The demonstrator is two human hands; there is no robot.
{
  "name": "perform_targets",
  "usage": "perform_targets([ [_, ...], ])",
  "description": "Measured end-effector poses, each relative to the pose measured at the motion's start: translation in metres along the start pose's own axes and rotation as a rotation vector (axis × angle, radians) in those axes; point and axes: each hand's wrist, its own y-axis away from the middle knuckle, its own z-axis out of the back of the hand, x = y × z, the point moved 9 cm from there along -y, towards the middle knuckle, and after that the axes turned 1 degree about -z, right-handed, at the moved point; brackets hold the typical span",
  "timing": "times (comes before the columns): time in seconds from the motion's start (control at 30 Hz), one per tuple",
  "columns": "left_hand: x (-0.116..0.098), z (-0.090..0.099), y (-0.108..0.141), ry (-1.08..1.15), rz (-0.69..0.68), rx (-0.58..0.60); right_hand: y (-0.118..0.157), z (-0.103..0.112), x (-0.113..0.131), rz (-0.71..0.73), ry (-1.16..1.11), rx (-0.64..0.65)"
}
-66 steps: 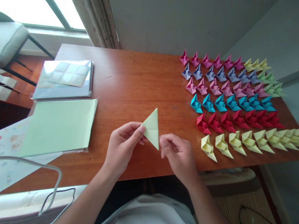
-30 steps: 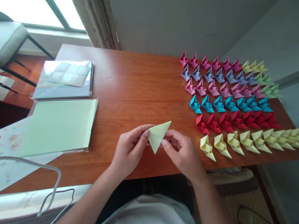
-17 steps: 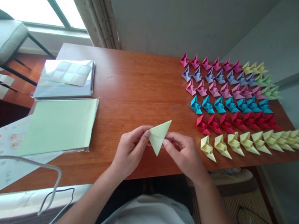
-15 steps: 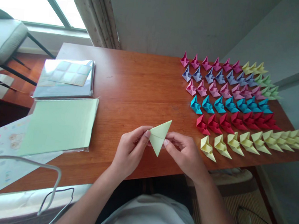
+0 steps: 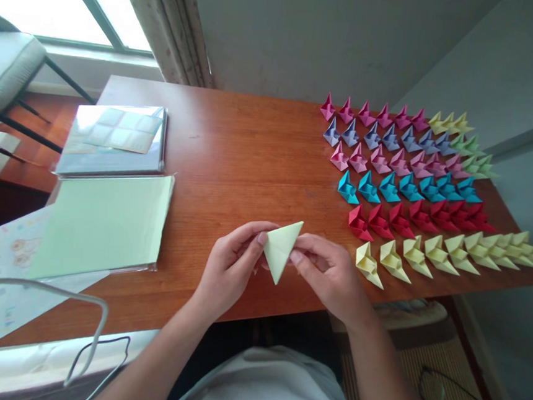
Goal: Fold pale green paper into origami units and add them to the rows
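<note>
Just in from the near edge of the table [image 5: 242, 154], the left hand [image 5: 229, 263] pinches one corner of a pale paper triangle [image 5: 281, 248], and the right hand [image 5: 328, 272] grips its slanting right side. It's folded flat, lacking the raised points of the folded paper shapes [image 5: 389, 188] lined up towards the right edge, so this piece looks only part-made! Pale green sheets [image 5: 110, 223] lie by the left edge.
</note>
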Motion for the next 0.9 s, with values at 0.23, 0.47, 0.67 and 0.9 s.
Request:
perform_targets([
  [0.23, 0.003, 0.001, 0.001, 0.002, -0.001, -0.008, -0.003, 0.004, 0.004, 0.009, 0.119, -0.083],
  [0.47, 0.003, -0.001, 0.003, -0.096, -0.058, 0.004, -0.002, 0.004, -0.004, -0.042, 0.129, -0.123],
  [0.67, -0.004, -0.007, 0.002, -0.185, -0.071, 0.060, 0.000, 0.003, 0.001, -0.027, 0.091, -0.123],
  [0.9, 0.004, -0.003, 0.001, 0.013, 0.048, 0.060, 0.000, -0.003, 0.013, -0.007, 0.064, -0.130],
])
